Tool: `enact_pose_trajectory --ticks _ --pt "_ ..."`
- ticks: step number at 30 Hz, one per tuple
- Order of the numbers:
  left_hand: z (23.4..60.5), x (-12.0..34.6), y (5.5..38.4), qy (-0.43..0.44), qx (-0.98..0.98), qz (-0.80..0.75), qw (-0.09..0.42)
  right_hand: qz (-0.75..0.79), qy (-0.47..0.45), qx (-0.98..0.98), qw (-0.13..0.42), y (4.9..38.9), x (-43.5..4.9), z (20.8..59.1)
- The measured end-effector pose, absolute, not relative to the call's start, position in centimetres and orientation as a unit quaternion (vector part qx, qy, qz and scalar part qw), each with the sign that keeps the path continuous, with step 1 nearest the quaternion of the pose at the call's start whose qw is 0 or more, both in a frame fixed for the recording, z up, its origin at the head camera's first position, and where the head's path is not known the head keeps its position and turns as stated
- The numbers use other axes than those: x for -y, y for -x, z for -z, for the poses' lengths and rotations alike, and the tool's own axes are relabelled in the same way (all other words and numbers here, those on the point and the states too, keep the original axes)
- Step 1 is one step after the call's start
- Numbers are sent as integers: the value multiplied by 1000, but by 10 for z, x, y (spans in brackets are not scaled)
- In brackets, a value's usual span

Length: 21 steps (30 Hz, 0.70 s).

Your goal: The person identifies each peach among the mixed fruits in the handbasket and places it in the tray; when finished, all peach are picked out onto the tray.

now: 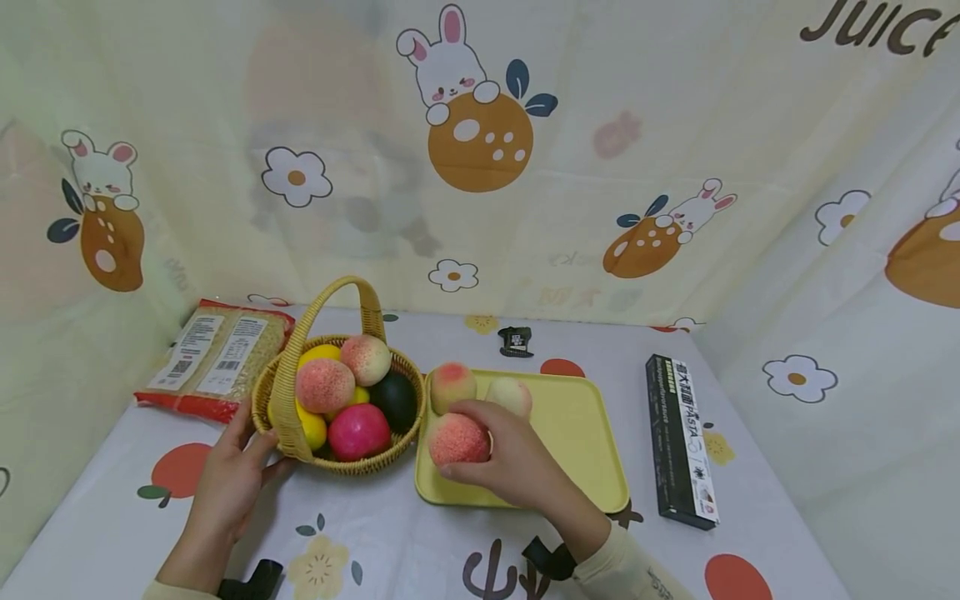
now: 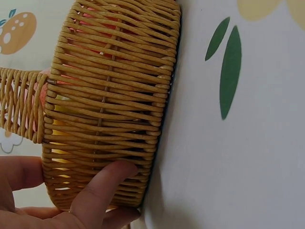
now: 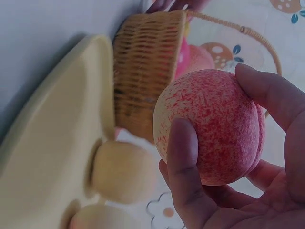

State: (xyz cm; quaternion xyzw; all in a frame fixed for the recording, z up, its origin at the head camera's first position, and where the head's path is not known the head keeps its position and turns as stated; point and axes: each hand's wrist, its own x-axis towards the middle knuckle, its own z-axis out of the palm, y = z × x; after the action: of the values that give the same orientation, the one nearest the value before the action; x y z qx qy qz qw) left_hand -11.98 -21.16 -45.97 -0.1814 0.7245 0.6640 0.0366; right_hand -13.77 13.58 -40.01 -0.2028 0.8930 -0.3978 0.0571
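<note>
My right hand (image 1: 517, 454) grips a pink speckled peach (image 1: 459, 439) over the left part of a yellow tray (image 1: 585, 467). Two more peaches, one blushed red (image 1: 452, 385) and one paler (image 1: 512, 395), sit on the tray behind it. At the left, my left hand (image 1: 234, 475) holds the side of a wicker basket (image 1: 352, 464), its thumb against the weave in the left wrist view. Inside the basket are two peaches (image 1: 325, 386), a magenta round fruit (image 1: 360, 432), a dark green one (image 1: 393, 400) and several yellow fruits (image 1: 312, 429).
A red-edged bag of grain (image 1: 225, 358) lies behind the basket on the left. On the right is a black pasta box (image 1: 681, 442). A small dark packet (image 1: 515, 342) lies at the back, near the printed curtain (image 1: 360, 250).
</note>
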Motion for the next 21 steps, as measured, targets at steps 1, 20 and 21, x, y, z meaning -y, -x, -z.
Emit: enact_pose_trajectory --ticks 1,20,21 --pt "459 212 120 181 -724 -664 36 398 197 -894 54 138 -140 402" --pt "462 213 121 180 -725 -664 34 387 97 -917 23 140 -216 412" --pt "462 212 121 181 -725 -664 33 381 94 -920 18 141 -221 411"
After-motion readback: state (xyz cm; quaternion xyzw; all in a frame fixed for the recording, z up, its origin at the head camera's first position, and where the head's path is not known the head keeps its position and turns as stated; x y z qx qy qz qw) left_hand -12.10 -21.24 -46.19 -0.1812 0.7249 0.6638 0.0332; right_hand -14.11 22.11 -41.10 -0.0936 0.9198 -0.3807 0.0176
